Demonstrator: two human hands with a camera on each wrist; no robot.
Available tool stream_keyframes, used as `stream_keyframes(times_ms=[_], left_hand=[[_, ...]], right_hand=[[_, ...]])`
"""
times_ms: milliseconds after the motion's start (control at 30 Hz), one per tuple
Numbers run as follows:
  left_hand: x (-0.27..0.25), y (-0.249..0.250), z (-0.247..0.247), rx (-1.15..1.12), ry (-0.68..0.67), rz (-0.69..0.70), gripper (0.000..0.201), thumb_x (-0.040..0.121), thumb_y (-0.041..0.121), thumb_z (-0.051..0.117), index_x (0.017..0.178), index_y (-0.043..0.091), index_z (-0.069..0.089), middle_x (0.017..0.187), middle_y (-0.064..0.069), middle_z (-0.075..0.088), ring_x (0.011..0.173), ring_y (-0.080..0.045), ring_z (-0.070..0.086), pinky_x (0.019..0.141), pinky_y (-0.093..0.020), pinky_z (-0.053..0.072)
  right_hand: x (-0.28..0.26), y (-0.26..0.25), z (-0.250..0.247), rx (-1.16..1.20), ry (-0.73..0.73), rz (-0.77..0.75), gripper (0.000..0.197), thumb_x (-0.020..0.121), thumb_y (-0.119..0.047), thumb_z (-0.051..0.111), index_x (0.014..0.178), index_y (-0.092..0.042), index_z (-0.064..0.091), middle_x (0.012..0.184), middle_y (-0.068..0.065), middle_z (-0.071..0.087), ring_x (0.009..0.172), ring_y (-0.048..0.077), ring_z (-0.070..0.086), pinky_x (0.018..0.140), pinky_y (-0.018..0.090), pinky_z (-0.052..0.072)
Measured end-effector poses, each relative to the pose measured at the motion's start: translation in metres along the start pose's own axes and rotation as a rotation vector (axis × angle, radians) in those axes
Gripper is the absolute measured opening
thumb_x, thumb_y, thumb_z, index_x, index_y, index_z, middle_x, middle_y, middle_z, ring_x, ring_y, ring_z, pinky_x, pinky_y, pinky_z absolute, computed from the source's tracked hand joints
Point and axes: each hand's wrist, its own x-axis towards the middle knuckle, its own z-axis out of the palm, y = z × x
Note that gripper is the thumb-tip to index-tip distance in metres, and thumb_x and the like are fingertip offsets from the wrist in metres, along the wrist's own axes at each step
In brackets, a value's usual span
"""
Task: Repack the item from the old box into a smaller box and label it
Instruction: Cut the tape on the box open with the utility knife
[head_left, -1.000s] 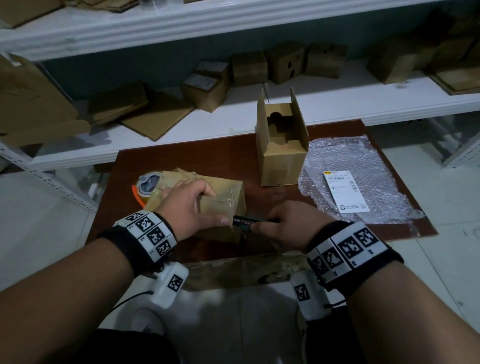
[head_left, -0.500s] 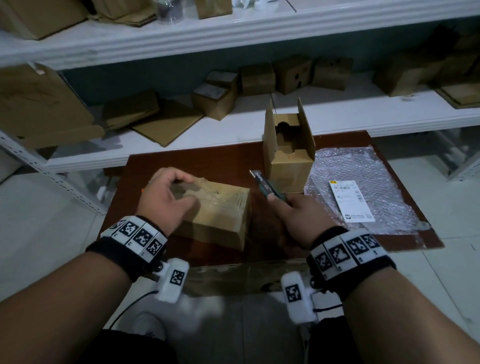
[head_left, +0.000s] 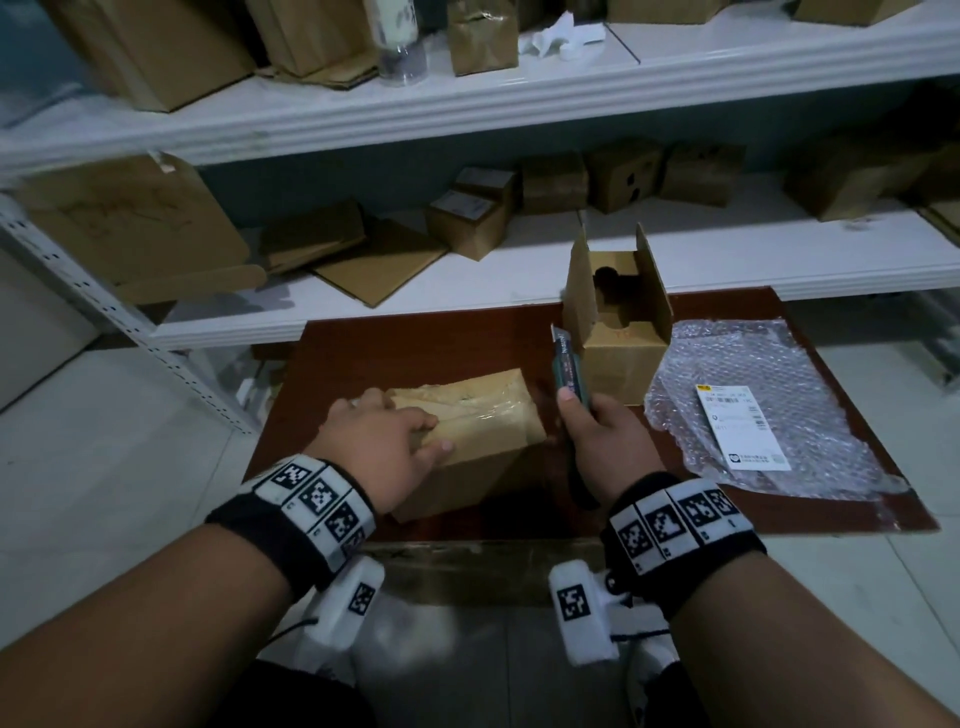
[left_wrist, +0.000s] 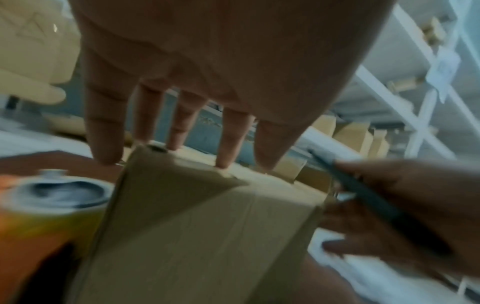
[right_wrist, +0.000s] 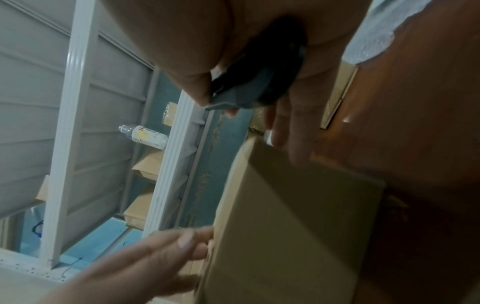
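the taped brown cardboard old box (head_left: 467, 415) lies near the front edge of the dark red board (head_left: 395, 348), turned from a second ago. the left hand (head_left: 379, 447) now rests on its top, fingers spread. the right hand (head_left: 605, 441), curled round the dark green utility knife (head_left: 569, 364), has lifted it upright beside the box, left of the open smaller cardboard box (head_left: 618, 332). the tape looks uncut; slicing probably comes next.

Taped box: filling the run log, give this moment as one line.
left hand holds taped box | right hand grips utility knife, raised | small box open | label on bubble wrap
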Motion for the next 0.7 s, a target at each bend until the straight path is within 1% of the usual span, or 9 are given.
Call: stream_keyframes(times_ms=[67,100,200,300,367,467,533,600,700], left_hand=[[0.004,0.003,-0.005,-0.018,-0.009,-0.008,0.053,0.090,0.072,0.044,0.139,0.051,0.048,0.140,0.001,0.041,0.125,-0.027,0.040,0.106,-0.043,0.042],[0.007,0.001,-0.008,-0.031,-0.010,-0.003,0.053,0.089,0.071,0.049,0.138,0.051,0.049,0.138,0.001,0.041,0.125,-0.027,0.040,0.107,-0.043,0.042],[0.015,-0.010,-0.009,-0.098,0.014,0.021,0.057,0.081,0.068,0.064,0.133,0.049,0.053,0.136,0.001,0.041,0.128,-0.025,0.040,0.108,-0.043,0.040],[0.024,-0.022,0.000,-0.170,0.043,0.091,0.055,0.077,0.070,0.067,0.126,0.048,0.053,0.147,0.004,0.043,0.133,-0.023,0.041,0.111,-0.049,0.038],[0.029,-0.027,0.004,-0.268,0.050,0.068,0.054,0.078,0.070,0.066,0.124,0.046,0.050,0.137,0.004,0.053,0.117,-0.019,0.055,0.100,-0.045,0.049],[0.040,-0.029,0.007,-0.345,0.103,-0.059,0.053,0.078,0.071,0.066,0.120,0.044,0.047,0.119,0.002,0.053,0.100,-0.021,0.060,0.085,-0.039,0.054],[0.049,-0.031,0.010,-0.418,0.124,-0.118,0.044,0.082,0.069,0.064,0.114,0.043,0.049,0.116,0.002,0.054,0.097,-0.022,0.061,0.083,-0.038,0.052],[0.054,-0.034,0.012,-0.606,0.177,-0.142,0.033,0.090,0.062,0.059,0.112,0.038,0.053,0.112,0.004,0.061,0.096,-0.021,0.062,0.084,-0.038,0.051],[0.051,-0.045,0.019,-0.815,0.374,-0.204,0.026,0.098,0.047,0.055,0.105,0.023,0.056,0.092,0.006,0.060,0.094,-0.025,0.061,0.081,-0.036,0.045]], right_hand=[[-0.001,0.001,0.001,0.004,-0.003,0.006,0.039,0.103,-0.048,0.046,0.106,-0.016,0.067,0.091,0.002,0.065,0.084,0.016,0.060,0.071,0.029,0.038],[-0.002,0.001,0.002,0.026,0.002,0.017,0.038,0.102,-0.049,0.046,0.103,-0.017,0.066,0.092,0.002,0.066,0.086,0.017,0.061,0.073,0.030,0.039],[-0.005,-0.001,0.002,0.158,-0.010,0.038,0.036,0.102,-0.049,0.046,0.098,-0.019,0.065,0.089,0.001,0.067,0.084,0.015,0.062,0.066,0.029,0.042],[-0.008,-0.004,0.002,0.213,-0.003,0.015,0.032,0.103,-0.047,0.045,0.106,-0.021,0.064,0.090,-0.004,0.066,0.083,0.009,0.061,0.062,0.024,0.038],[-0.008,-0.003,0.003,0.198,0.013,-0.026,0.030,0.104,-0.046,0.044,0.103,-0.023,0.064,0.089,-0.004,0.066,0.081,0.007,0.059,0.061,0.023,0.037],[-0.009,-0.002,0.008,0.129,0.062,-0.092,0.031,0.104,-0.044,0.045,0.084,-0.025,0.059,0.081,-0.001,0.063,0.075,0.012,0.059,0.058,0.024,0.035],[-0.010,-0.001,0.013,0.146,0.047,-0.095,0.031,0.103,-0.045,0.047,0.084,-0.023,0.059,0.080,0.001,0.065,0.074,0.016,0.061,0.059,0.026,0.040],[-0.010,0.000,0.018,0.159,0.000,-0.109,0.032,0.103,-0.044,0.047,0.088,-0.021,0.062,0.079,0.002,0.067,0.072,0.013,0.064,0.060,0.026,0.045],[-0.009,0.003,0.026,0.108,-0.041,-0.168,0.031,0.103,-0.045,0.046,0.085,-0.023,0.059,0.077,0.001,0.065,0.071,0.014,0.064,0.065,0.033,0.052]])
